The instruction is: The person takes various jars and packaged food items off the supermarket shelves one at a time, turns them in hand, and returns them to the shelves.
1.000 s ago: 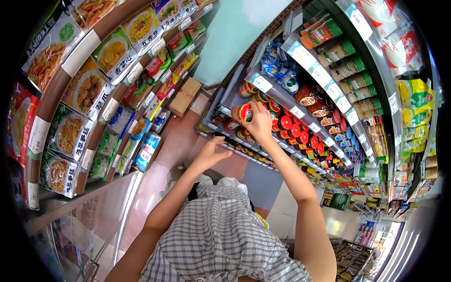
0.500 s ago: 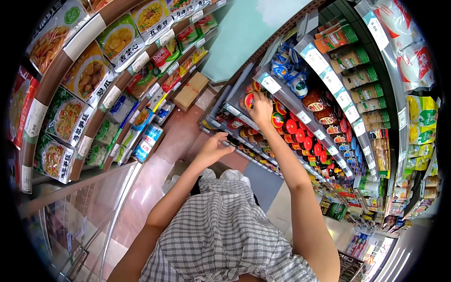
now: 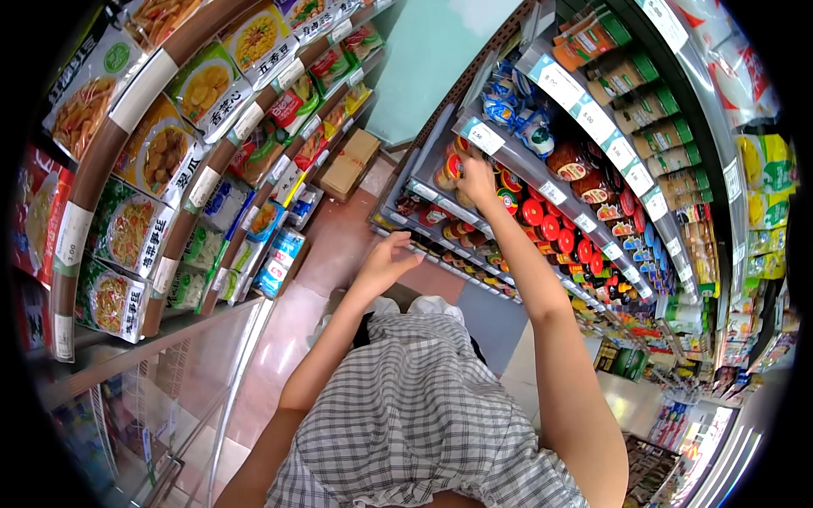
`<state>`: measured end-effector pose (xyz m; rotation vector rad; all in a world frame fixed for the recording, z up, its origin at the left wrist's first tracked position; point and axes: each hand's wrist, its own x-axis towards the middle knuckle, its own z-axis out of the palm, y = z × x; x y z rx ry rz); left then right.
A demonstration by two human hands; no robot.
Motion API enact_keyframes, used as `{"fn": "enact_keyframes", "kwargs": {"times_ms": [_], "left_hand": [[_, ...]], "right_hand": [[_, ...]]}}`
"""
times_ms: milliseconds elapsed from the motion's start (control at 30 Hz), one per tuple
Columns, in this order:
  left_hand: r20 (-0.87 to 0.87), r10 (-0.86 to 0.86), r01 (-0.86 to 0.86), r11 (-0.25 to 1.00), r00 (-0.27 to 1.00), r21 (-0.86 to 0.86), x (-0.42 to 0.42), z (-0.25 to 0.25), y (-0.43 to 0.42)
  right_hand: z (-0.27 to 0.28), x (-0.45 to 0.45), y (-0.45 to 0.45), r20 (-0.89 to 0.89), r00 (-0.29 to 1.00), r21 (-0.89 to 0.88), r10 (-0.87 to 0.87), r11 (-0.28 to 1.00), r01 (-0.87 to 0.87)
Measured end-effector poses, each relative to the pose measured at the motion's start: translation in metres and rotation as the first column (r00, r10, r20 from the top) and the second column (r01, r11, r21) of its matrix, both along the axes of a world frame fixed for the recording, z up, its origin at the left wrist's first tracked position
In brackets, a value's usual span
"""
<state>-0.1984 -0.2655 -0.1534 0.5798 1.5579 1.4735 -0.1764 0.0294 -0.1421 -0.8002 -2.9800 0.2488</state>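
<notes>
My right hand point(image 3: 478, 182) reaches into a shelf row of red-lidded jars on the right. Its fingers are closed on a jar point(image 3: 449, 172) at the row's far end; part of that jar is behind the fingers. Other jars with red lids point(image 3: 533, 212) stand beside and below the hand. My left hand point(image 3: 389, 262) hangs in the air over the aisle, near the lower shelf edge. Its fingers are apart and slightly bent, holding nothing.
A price-tagged shelf edge point(image 3: 517, 161) runs just above my right hand, with blue-wrapped packs point(image 3: 533, 134) behind it. Spice bottles point(image 3: 648, 106) fill a higher shelf. On the left are shelves of food packets point(image 3: 203, 85), a cardboard box point(image 3: 350, 164) and a glass-fronted case point(image 3: 169, 381).
The view has shifted slightly. My right hand stays at the far end of the jar row, and the jar by its fingers now shows more of its side. My left hand remains open.
</notes>
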Motion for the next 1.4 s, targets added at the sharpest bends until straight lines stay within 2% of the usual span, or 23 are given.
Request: {"fn": "enact_keyframes", "kwargs": {"times_ms": [200, 300, 333, 467, 600, 700, 900, 1033, 1400], "left_hand": [[-0.027, -0.035, 0.034, 0.999, 0.999, -0.021, -0.004, 0.014, 0.000], [-0.048, -0.051, 0.049, 0.998, 0.998, -0.039, -0.003, 0.016, 0.001], [-0.060, -0.057, 0.054, 0.998, 0.997, -0.045, -0.004, 0.014, 0.001], [-0.086, -0.115, 0.111, 0.993, 0.990, -0.048, -0.006, 0.013, 0.002], [-0.084, -0.170, 0.164, 0.984, 0.982, -0.076, -0.004, 0.021, 0.007], [-0.066, -0.204, 0.199, 0.977, 0.977, -0.073, -0.002, 0.024, 0.011], [-0.055, -0.257, 0.251, 0.964, 0.965, -0.090, -0.003, 0.042, 0.013], [0.002, -0.252, 0.251, 0.963, 0.968, -0.101, -0.005, 0.046, 0.009], [-0.027, -0.293, 0.288, 0.951, 0.956, -0.117, -0.008, 0.042, 0.000]], "right_hand": [[-0.003, 0.003, 0.002, 0.004, 1.000, 0.049, 0.010, 0.999, -0.011], [0.004, 0.011, -0.007, -0.101, 0.993, 0.135, 0.064, 0.990, -0.050], [0.013, 0.014, -0.013, -0.140, 0.990, 0.044, 0.027, 0.999, -0.021], [0.021, 0.042, -0.017, -0.289, 0.954, -0.010, -0.082, 0.997, 0.083], [0.013, 0.074, -0.007, -0.260, 0.953, 0.029, -0.155, 0.985, 0.168], [0.014, 0.079, -0.008, -0.150, 0.957, 0.048, -0.249, 0.965, 0.258], [-0.006, 0.069, -0.007, -0.057, 0.955, 0.177, -0.292, 0.938, 0.297], [-0.012, 0.062, -0.005, -0.053, 0.945, 0.164, -0.324, 0.930, 0.328], [-0.016, 0.062, 0.004, -0.131, 0.952, 0.183, -0.278, 0.937, 0.299]]}}
